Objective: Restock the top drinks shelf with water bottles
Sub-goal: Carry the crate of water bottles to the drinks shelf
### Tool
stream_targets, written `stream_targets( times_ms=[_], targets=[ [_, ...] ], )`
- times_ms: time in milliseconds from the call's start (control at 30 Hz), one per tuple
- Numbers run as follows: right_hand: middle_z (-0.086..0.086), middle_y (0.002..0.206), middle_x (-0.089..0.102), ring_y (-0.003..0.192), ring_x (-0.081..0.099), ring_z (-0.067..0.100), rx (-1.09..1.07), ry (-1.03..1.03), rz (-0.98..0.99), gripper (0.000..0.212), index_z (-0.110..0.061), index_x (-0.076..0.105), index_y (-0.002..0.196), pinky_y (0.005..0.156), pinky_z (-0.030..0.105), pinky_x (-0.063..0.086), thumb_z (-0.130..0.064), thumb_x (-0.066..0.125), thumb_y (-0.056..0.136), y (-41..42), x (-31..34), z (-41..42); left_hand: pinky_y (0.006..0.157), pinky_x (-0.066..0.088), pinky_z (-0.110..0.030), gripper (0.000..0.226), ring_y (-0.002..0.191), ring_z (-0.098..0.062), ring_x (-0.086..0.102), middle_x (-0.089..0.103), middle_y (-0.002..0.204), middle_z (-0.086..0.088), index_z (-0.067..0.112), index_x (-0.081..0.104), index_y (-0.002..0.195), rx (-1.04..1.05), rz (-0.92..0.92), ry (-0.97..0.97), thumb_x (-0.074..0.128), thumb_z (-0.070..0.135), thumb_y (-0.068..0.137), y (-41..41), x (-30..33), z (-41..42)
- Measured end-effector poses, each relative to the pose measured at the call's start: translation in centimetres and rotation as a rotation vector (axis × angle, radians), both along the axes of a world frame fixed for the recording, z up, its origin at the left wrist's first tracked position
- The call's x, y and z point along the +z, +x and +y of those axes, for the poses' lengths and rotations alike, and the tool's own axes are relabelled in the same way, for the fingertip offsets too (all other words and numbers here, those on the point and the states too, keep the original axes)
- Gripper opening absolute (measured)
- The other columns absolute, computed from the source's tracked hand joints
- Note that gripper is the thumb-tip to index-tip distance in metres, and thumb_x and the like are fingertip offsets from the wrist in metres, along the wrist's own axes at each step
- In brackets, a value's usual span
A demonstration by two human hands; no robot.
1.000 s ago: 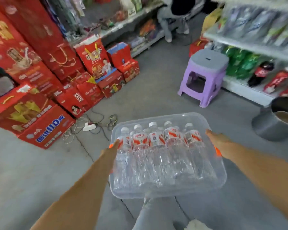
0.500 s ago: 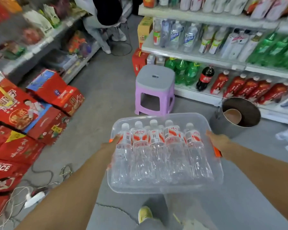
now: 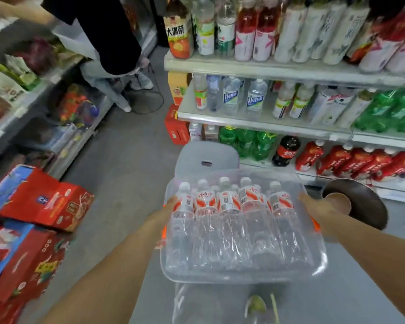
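I carry a clear plastic bin (image 3: 313,260) with orange side handles, held level in front of me. Several water bottles (image 3: 227,220) with red-and-white labels lie side by side in it, caps pointing away from me. My left hand (image 3: 171,203) grips the bin's left handle and my right hand (image 3: 310,203) grips the right one; the fingers are hidden under the rim. The drinks shelves (image 3: 278,69) rise ahead on the right, and the highest shelf in view holds tall tea and juice bottles.
A grey-topped stool (image 3: 206,157) stands just beyond the bin. A metal bucket (image 3: 358,204) sits on the floor at right. Red gift boxes (image 3: 45,202) pile up on the left. A person (image 3: 103,43) stands in the aisle ahead, by the left shelving.
My view has swung right and forward, from the red boxes to the drinks shelves. The stool and shelves are now much closer. Both hands keep the same hold on the bin.
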State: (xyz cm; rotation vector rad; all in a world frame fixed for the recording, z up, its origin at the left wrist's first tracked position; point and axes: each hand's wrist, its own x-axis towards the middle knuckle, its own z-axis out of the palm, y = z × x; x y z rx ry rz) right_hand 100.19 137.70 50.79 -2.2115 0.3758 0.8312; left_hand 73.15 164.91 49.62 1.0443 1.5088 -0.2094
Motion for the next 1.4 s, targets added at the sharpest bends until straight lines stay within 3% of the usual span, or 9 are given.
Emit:
stream_targets(
  times_ms=[167,233,433,533,733,833,967,1200,1400],
  targets=[
    [0.029,0.122,0.062,0.111,0.060,0.044,-0.169,0.067,0.032,0.059,0.011,0.057,0.125,0.096,0.050,0.049,-0.041,0.060,0.096,3.7,-3.0,7.3,0.098,0.048,-0.049,0.108,0.117,-0.037,0.058,0.058,0.135,-0.013,0.018,0.047,0.139,-0.143,0.068,0.015,0.067,0.086,0.058,7.6,-1.6,10.8],
    [0.026,0.113,0.064,0.102,0.062,0.042,-0.239,0.080,0.027,0.057,0.011,0.061,0.119,0.088,0.048,0.051,-0.041,0.063,0.095,4.7,-4.1,10.2,0.101,0.047,-0.053,0.113,0.119,-0.038,0.057,0.056,0.137,-0.013,0.018,0.045,0.141,-0.199,0.092,0.055,0.066,0.087,0.054,10.3,-2.3,15.2],
    [0.012,0.071,0.061,0.068,0.059,0.028,-0.255,0.102,0.028,0.043,-0.005,0.065,0.072,0.070,0.040,0.050,-0.045,0.074,0.084,8.3,-5.9,17.5,0.085,0.054,-0.047,0.102,0.094,-0.032,0.071,0.072,0.110,-0.006,0.025,0.064,0.113,-0.318,0.070,0.116,0.065,0.094,0.039,16.3,-3.3,25.2],
    [0.004,0.055,0.056,0.052,0.053,0.022,-0.240,0.102,0.031,0.038,-0.008,0.064,0.063,0.056,0.031,0.045,-0.039,0.082,0.077,10.5,-6.6,20.9,0.087,0.054,-0.048,0.098,0.084,-0.026,0.073,0.076,0.092,0.000,0.028,0.066,0.102,-0.360,0.057,0.125,0.061,0.098,0.035,18.3,-4.0,28.5],
    [0.014,0.090,0.065,0.078,0.063,0.030,-0.227,0.069,0.051,0.049,-0.002,0.064,0.102,0.071,0.039,0.052,-0.044,0.078,0.080,13.4,-8.8,24.4,0.091,0.052,-0.051,0.098,0.100,-0.035,0.064,0.064,0.115,-0.011,0.018,0.053,0.128,-0.323,0.095,0.171,0.062,0.087,0.060,22.8,-6.5,31.9],
    [0.017,0.097,0.062,0.078,0.060,0.029,-0.222,0.045,0.071,0.058,0.004,0.061,0.117,0.059,0.031,0.047,-0.039,0.077,0.083,13.9,-10.2,24.9,0.091,0.052,-0.050,0.094,0.100,-0.035,0.062,0.063,0.115,-0.012,0.015,0.052,0.130,-0.348,0.121,0.183,0.062,0.084,0.067,24.0,-8.2,32.5],
    [0.011,0.093,0.059,0.074,0.057,0.024,-0.214,0.018,0.082,0.066,0.003,0.056,0.123,0.055,0.030,0.042,-0.041,0.079,0.080,14.7,-11.0,25.7,0.097,0.049,-0.054,0.101,0.102,-0.035,0.060,0.059,0.117,-0.011,0.017,0.047,0.134,-0.367,0.179,0.181,0.059,0.088,0.063,25.2,-9.5,33.2],
    [0.008,0.097,0.056,0.087,0.056,0.025,-0.148,-0.070,0.087,0.078,0.000,0.052,0.130,0.071,0.033,0.044,-0.049,0.081,0.077,15.1,-11.6,26.9,0.097,0.049,-0.052,0.092,0.108,-0.037,0.059,0.058,0.126,-0.014,0.017,0.046,0.139,-0.386,0.190,0.157,0.056,0.082,0.075,25.9,-9.7,33.5],
    [0.023,0.118,0.061,0.105,0.060,0.038,-0.039,-0.179,0.074,0.057,0.005,0.051,0.131,0.084,0.039,0.049,-0.030,0.070,0.090,14.8,-10.7,26.7,0.085,0.047,-0.043,0.083,0.112,-0.036,0.054,0.054,0.127,-0.016,0.008,0.042,0.142,-0.469,0.185,0.202,0.049,0.070,0.089,26.5,-8.8,32.7]
  ],
)
